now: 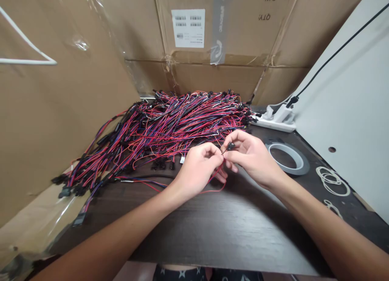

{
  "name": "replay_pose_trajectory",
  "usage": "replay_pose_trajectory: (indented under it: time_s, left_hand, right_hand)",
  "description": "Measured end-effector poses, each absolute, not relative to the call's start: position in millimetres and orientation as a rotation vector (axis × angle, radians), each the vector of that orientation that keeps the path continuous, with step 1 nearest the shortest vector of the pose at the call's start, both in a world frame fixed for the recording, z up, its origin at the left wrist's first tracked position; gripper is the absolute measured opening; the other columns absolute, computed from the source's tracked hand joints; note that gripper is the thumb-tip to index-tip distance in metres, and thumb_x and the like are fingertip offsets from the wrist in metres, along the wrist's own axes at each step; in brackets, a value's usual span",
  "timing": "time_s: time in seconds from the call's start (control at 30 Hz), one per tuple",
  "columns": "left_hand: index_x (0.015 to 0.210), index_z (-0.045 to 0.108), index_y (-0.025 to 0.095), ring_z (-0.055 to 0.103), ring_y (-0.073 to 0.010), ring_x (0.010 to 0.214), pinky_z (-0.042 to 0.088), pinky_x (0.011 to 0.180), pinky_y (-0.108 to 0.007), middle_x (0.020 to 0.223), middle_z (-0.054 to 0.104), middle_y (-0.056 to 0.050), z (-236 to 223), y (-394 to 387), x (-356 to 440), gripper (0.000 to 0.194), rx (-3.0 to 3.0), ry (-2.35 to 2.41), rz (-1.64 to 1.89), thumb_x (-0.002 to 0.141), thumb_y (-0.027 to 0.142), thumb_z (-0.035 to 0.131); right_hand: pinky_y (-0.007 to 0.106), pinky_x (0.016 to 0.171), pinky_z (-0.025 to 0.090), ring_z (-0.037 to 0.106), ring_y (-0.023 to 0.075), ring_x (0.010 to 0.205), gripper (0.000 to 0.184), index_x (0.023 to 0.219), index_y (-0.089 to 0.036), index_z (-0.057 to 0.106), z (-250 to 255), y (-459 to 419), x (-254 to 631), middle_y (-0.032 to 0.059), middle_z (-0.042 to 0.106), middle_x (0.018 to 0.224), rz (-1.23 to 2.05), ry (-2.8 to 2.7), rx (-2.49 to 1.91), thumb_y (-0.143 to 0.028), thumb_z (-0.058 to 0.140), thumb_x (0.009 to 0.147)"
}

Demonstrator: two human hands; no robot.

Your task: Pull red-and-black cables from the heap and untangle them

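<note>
My left hand [202, 166] and my right hand [247, 155] meet fingertip to fingertip above the dark table. Both pinch a wire harness with red and dark wires [216, 172]. A small black connector [231, 145] pokes out by my right thumb and index finger. The harness trails left under my left hand toward a grey connector end [79, 218] lying on the table. Just behind my hands lies a big heap of red, blue and black wire harnesses [182, 123]. What exactly the fingertips press on is too small to make out.
A roll of grey tape [304, 157] lies right of my right hand, with pale rubber bands [332, 181] beyond it. A white power strip [273, 123] with plugs sits at the back right. Cardboard [243, 42] walls the back and left; a white panel [349, 82] stands right.
</note>
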State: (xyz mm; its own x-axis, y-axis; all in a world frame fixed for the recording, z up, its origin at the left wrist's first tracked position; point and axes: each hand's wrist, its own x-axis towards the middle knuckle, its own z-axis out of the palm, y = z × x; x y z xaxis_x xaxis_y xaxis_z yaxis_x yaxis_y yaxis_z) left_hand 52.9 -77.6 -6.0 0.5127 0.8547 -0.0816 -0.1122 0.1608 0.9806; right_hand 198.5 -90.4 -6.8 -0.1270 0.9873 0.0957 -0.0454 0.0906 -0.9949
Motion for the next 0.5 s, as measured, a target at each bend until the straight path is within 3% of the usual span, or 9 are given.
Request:
replay_pose_trajectory:
  time_s: [0.2, 0.33, 0.5]
  left_hand:
    - [0.070, 0.051, 0.013, 0.063, -0.0150, 0.053, 0.052, 0.048, -0.026, 0.065, 0.057, -0.002, -8, -76, 50, 0.011, 1.024, 0.634, 0.588, 0.080, 0.017, 0.047]
    - [0.070, 0.050, 0.014, 0.052, -0.0086, 0.040, 0.034, 0.033, -0.016, 0.062, 0.054, 0.000, -7, -74, 46, 0.011, 1.025, 0.613, 0.475, 0.081, 0.018, 0.050]
    - [0.065, 0.043, 0.015, 0.027, 0.0004, 0.033, 0.015, 0.035, -0.014, 0.056, 0.049, 0.003, -1, -73, 42, 0.018, 0.994, 0.674, 0.477, 0.081, 0.016, 0.051]
  right_hand:
    - [0.017, 0.037, 0.040, 0.051, 0.0074, 0.042, 0.021, 0.081, -0.017, 0.050, -5, -89, 200, -0.0054, 0.056, 0.057, 1.301, -1.268, -1.066, -0.016, 0.064, 0.065]
    - [0.016, 0.037, 0.039, 0.052, 0.0071, 0.044, 0.023, 0.078, -0.016, 0.052, -2, -86, 208, -0.0048, 0.056, 0.058, 1.259, -1.152, -1.082, -0.015, 0.068, 0.062]
    - [0.016, 0.036, 0.037, 0.053, 0.0076, 0.044, 0.024, 0.079, -0.016, 0.055, 0, -83, 218, -0.0039, 0.057, 0.060, 1.250, -1.105, -1.054, -0.014, 0.071, 0.061]
